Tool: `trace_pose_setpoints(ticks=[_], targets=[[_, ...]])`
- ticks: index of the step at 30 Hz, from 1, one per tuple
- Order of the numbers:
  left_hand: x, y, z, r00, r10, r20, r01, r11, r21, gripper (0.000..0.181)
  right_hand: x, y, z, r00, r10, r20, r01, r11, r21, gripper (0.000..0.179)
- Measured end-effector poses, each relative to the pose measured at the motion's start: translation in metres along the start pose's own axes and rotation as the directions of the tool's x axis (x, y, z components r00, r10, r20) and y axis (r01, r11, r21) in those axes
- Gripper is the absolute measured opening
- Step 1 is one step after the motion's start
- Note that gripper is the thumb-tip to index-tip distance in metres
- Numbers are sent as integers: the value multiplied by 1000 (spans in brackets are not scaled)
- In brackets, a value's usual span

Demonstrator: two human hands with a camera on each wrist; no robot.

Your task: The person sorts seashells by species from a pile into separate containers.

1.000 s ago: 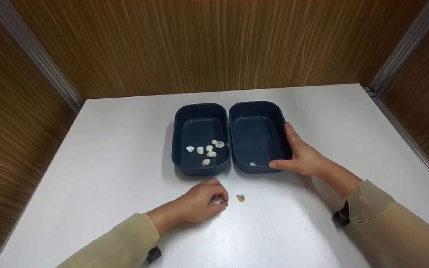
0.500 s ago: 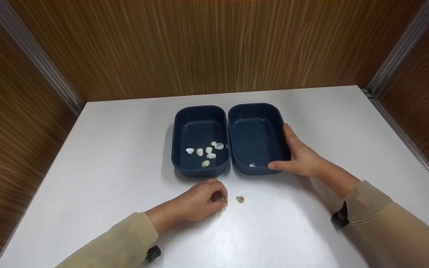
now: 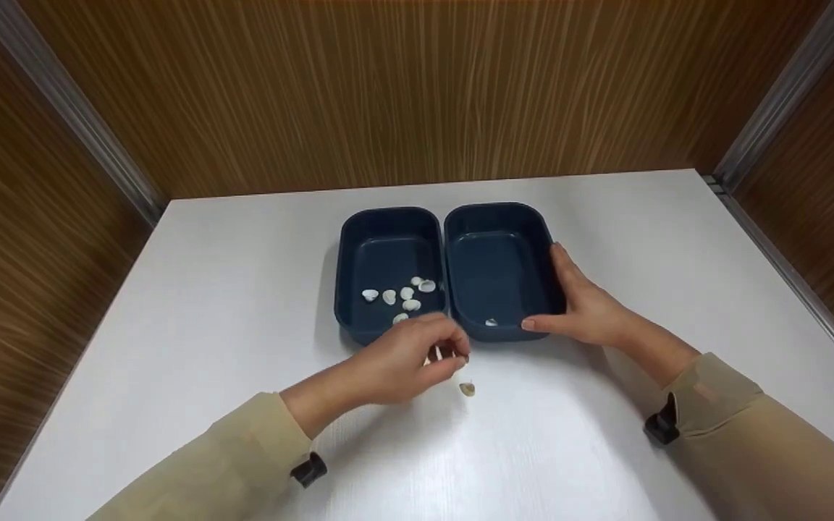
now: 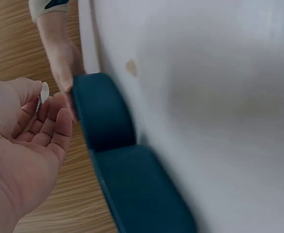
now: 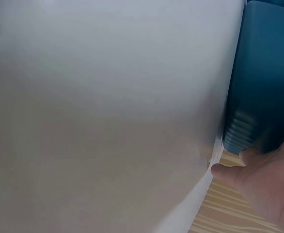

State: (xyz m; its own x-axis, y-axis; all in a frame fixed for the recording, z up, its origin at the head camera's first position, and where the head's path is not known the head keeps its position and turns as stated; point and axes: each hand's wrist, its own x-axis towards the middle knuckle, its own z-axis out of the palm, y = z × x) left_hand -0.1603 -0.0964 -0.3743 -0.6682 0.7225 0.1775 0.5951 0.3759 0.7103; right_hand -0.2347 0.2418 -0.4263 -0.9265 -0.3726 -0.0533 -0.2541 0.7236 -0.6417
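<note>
My left hand (image 3: 410, 365) pinches a small pale seashell (image 4: 45, 92) between thumb and fingertips, above the table just in front of two navy boxes. The head view mostly hides that shell behind the fingers. A brownish seashell (image 3: 467, 389) lies on the table just below this hand. Several white seashells (image 3: 389, 297) lie in the left box (image 3: 388, 257), one partly covered by the hand. Near the front of the right box (image 3: 500, 268) sits one small shell (image 3: 491, 323). My right hand (image 3: 587, 307) rests against that box's front right corner, thumb at the front rim, fingers extended along the side.
Both boxes stand side by side on a white table (image 3: 243, 289). Wood-grain panels (image 3: 417, 94) rise behind the table and on both sides. Dark wrist devices (image 3: 308, 469) sit at both sleeves.
My left hand has lifted the shell from the table and moved it up and rightward, toward the boxes. My right hand stays at the right box.
</note>
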Motion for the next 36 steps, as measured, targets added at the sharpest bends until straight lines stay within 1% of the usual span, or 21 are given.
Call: trace_pose_setpoints(ticks=[3,7,11,15,17,21,24,27,32,36], targets=[[10,5,-10,999,15,-34,-15,1000,1,5,1,2,1,1000,3,-1,-3,1000,-8,135],[25,8,-23,996,-6,-86,6,1000,-2,7,2,3,2,1000,4,0,-4,1000,0,136],[43,6,-32,992,-17,-128,19,1000,15,13,3,4,2,1000,-1,-6,1,1000,3,137],[58,1,-36,988,-29,-149,33,999,23,19,3,5,3,1000,-8,-6,8,1000,8,137],[65,-2,-36,987,-42,-157,45,999,19,20,3,5,3,1000,-9,-3,9,1000,8,136],[78,-11,-32,982,-87,-168,87,996,-6,22,2,3,3,1000,4,2,-4,1000,-2,135],[87,-19,-27,978,-128,-162,127,992,-19,23,1,2,2,1000,14,4,-14,1000,-14,134],[94,-27,-22,975,-158,-156,159,987,-9,22,1,2,2,1000,15,5,-15,1000,-20,135],[104,-39,-14,972,-180,-153,183,983,4,22,1,2,1,1000,8,5,-7,1000,-15,135],[109,-43,-9,970,-191,-152,194,981,6,23,2,3,1,1000,2,4,-2,1000,-10,136]])
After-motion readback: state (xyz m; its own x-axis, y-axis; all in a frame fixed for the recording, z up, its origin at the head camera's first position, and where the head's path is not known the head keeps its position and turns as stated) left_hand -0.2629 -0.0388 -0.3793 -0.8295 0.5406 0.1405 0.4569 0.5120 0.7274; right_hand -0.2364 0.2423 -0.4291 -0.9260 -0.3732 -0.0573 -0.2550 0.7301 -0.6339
